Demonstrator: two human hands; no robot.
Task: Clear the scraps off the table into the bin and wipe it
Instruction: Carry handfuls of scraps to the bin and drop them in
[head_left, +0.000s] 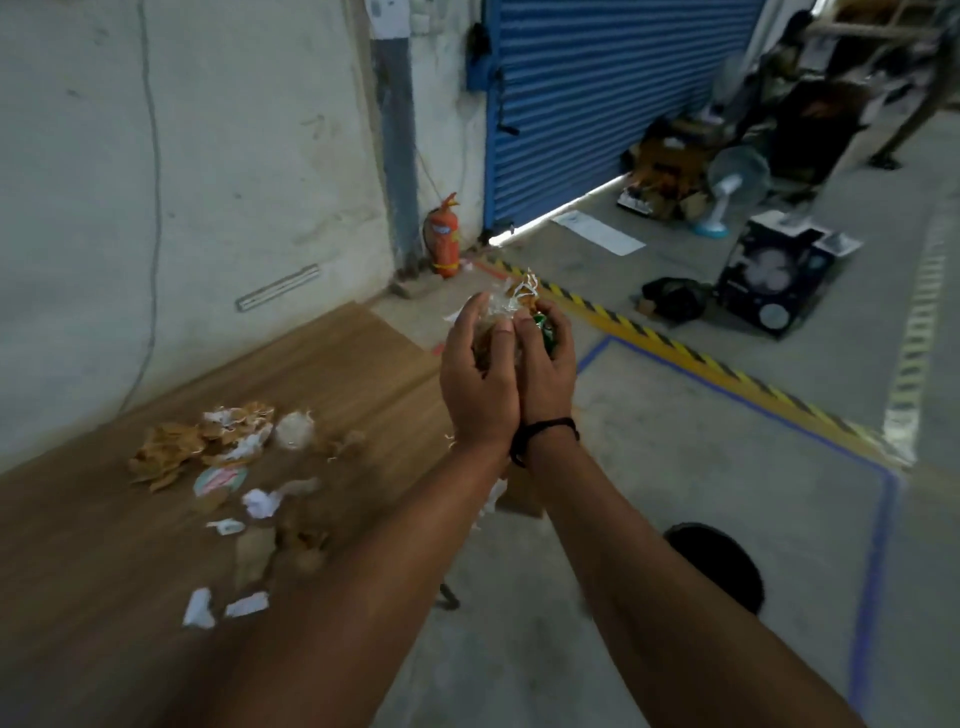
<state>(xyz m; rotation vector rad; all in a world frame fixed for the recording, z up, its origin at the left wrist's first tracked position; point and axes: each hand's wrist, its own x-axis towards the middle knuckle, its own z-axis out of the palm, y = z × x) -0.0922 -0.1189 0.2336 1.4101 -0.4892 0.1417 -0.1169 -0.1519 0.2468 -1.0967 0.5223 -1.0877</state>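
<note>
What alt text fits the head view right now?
Both hands, left hand and right hand, cup a bundle of scraps beyond the table edge. More litter lies on the table; a dark bin stands on the floor.

Dim, motion-blurred, wide-angle edge distortion

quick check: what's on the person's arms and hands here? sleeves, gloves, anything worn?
Both forearms are bare to the frame edge, no sleeves in view. No gloves on the left hand or the right hand. The only item worn is a thin black cord band around the right wrist. No rings or watch visible.
</note>
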